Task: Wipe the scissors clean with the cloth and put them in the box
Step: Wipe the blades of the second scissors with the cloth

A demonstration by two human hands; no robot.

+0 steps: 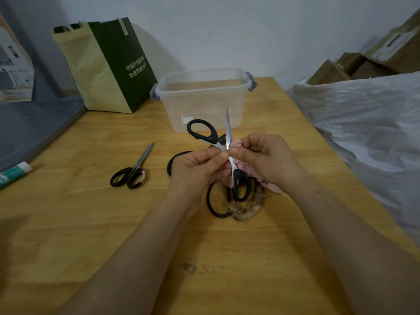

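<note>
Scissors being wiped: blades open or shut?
Open: the held scissors have one blade pointing up alone, and the two handle loops are spread far apart.

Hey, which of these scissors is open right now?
The raised scissors gripped by the left hand and right hand: their handles splay apart, one blade pointing up. The small scissors lying flat on the table to the left are closed.

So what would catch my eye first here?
The scissors in the middle, open with one blade pointing up: the left hand grips them while the right hand pinches a pink cloth against them. Just behind stands a clear box, and a second pair lies shut on the table to the left.
</note>
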